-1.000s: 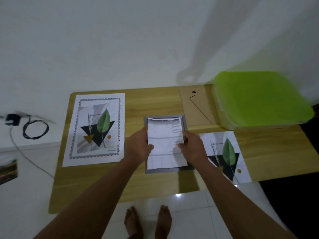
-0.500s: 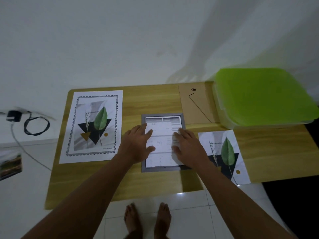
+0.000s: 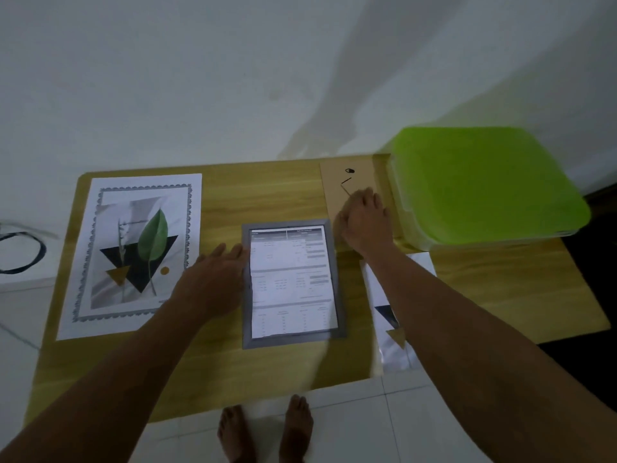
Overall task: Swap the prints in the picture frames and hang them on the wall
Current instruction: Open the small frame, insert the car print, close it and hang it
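Table top (image 3: pixel 283 195) is light wood grain, smooth with a soft sheen (could be laminate, can't tell). The grey frame (image 3: pixel 248 329) in the middle looks matt, and the printed sheet (image 3: pixel 290 279) in it is plain paper, a bit wavy. The big leaf print (image 3: pixel 133 255) on the left is matt paper, while the small leaf print (image 3: pixel 394 349) at lower right catches some shine. The brown backing board (image 3: pixel 334 182) looks dull and cardboard-like. The green lid (image 3: pixel 484 182) at upper right is smooth plastic, and the floor tiles (image 3: pixel 400 422) are glossy white
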